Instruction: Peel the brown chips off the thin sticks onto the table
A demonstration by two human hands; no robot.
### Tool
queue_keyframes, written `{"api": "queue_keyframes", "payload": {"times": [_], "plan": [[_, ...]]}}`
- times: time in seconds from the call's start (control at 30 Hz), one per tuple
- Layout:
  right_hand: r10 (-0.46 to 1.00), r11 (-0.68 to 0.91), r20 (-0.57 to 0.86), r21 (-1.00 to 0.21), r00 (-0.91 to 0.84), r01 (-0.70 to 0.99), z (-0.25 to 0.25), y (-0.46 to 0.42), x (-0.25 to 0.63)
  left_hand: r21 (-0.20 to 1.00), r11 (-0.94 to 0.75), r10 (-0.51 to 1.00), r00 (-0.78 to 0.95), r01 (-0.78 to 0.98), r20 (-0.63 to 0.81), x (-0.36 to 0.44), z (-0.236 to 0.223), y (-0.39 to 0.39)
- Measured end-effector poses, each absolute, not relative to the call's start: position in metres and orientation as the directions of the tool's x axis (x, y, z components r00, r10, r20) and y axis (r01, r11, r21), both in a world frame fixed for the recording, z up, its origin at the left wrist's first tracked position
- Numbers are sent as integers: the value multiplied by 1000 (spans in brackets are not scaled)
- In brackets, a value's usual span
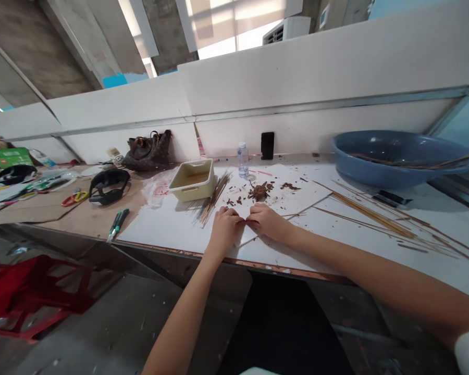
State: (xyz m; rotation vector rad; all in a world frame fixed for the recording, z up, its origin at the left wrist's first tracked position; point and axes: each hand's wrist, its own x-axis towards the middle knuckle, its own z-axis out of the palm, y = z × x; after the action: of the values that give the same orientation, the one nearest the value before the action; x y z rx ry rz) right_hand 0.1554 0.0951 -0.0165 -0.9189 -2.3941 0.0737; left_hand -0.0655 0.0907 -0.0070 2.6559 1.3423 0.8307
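My left hand (224,230) and my right hand (268,221) sit low on a white board (172,229), their fingertips pinched together. Anything between them is too thin or hidden to make out. A loose bundle of thin wooden sticks (213,200) fans out just beyond my left hand. Past my right hand lies a heap of brown shavings (260,191). Longer cane strips (371,216) spread across the board to the right. A cream plastic tray (190,179) stands behind the sticks.
A blue basin (398,159) holding strips fills the far right. A water bottle (243,160) and a black phone (268,146) stand by the white back wall. Left lie a handbag (148,151), scissors (75,198) and pens (118,224). A red stool (35,291) sits below the table edge.
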Motion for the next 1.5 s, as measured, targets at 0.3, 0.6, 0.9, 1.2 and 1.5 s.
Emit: {"api": "queue_keyframes", "payload": {"times": [0.3, 0.6, 0.9, 1.2, 1.5], "plan": [[674, 717, 459, -220, -579, 661, -12, 91, 171, 315, -590, 782, 429, 744, 451, -66, -12, 89], [681, 712, 457, -229, -573, 664, -16, 91, 171, 289, -608, 765, 448, 740, 463, -65, -10, 88], [718, 674, 443, -247, -537, 697, -11, 88, 177, 251, -640, 737, 489, 726, 466, -59, -10, 90], [694, 691, 442, -191, -568, 697, -9, 83, 176, 290, -615, 756, 445, 733, 480, -64, -13, 86], [696, 686, 473, -217, -540, 694, -12, 87, 170, 363, -573, 794, 388, 734, 468, -67, -15, 87]]}}
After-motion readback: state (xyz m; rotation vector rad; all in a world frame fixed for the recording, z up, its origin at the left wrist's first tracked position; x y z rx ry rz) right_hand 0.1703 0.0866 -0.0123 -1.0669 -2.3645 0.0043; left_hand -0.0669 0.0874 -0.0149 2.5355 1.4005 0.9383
